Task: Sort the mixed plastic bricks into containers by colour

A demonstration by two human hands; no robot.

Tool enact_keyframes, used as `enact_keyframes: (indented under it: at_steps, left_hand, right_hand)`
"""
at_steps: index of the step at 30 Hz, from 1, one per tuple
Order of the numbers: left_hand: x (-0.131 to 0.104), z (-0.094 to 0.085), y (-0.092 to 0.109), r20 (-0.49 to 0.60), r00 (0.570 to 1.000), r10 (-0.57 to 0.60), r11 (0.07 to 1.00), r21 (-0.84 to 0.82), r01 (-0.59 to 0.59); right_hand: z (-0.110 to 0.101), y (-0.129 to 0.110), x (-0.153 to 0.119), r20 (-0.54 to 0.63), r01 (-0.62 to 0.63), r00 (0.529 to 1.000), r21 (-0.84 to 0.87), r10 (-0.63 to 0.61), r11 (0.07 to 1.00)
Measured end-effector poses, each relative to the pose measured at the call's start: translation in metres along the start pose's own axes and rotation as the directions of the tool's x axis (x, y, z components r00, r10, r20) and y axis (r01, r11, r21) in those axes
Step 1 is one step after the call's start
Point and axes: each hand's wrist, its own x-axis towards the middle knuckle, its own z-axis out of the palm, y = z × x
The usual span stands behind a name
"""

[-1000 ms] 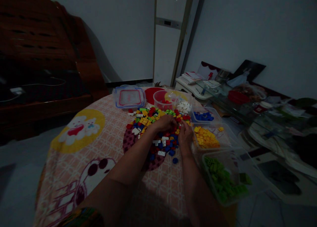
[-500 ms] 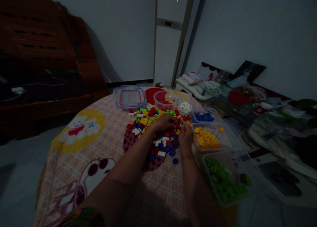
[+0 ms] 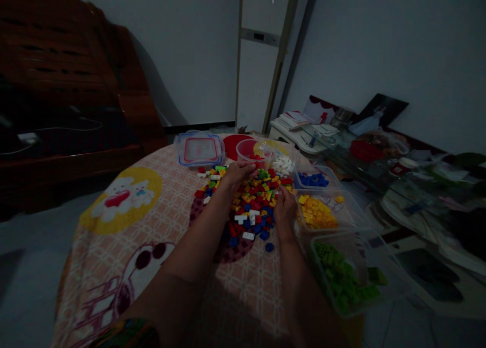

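Loose building bricks in red, yellow, blue, white and green lie in a pile (image 3: 256,201) on the round table. My left hand (image 3: 240,174) is over the pile's back left part, just in front of the round tub (image 3: 250,150) with a few red bricks. Its fingers are pressed together; whatever they may hold is too small to make out. At the pile's right edge, my right hand (image 3: 284,205) has its fingers closed together near red and yellow bricks, and what it pinches is unclear.
Right of the pile stand boxes of blue bricks (image 3: 313,179), yellow bricks (image 3: 317,211) and green bricks (image 3: 343,274). White bricks (image 3: 283,164) lie behind. A lidded box (image 3: 200,149) is at the back left, on the patterned cloth (image 3: 167,191).
My left hand has moved left and away from me, from the middle of the pile towards the round tub. My right hand has hardly moved.
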Motion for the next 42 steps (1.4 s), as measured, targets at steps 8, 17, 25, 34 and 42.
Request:
enact_keyframes:
  at_steps: [8,17,25,34,42]
  left_hand:
    - [0.008,-0.005,0.002,-0.144,0.988,0.048,0.98,-0.185,-0.075]
    - [-0.003,0.0,0.013,-0.016,0.984,0.176,0.975,-0.135,-0.176]
    - [-0.011,0.001,0.012,0.403,0.914,0.055,0.8,0.53,-0.282]
    - [-0.023,0.027,0.0,0.554,0.805,-0.212,0.222,0.83,-0.512]
    - [-0.025,0.035,-0.01,0.553,0.794,-0.254,0.06,0.828,-0.557]
  right_hand:
    - [-0.002,-0.003,-0.001,0.011,-0.005,1.0,-0.002,0.005,1.0]
    - [-0.003,-0.004,-0.002,0.013,-0.007,1.0,-0.01,0.007,1.0]
    - [-0.002,-0.004,-0.002,0.008,-0.018,1.0,0.004,0.018,1.0]
    - [-0.001,-0.002,0.002,0.009,-0.024,1.0,0.025,0.024,0.999]
    - [0.001,-0.001,0.001,-0.008,-0.024,1.0,0.028,0.024,0.999]
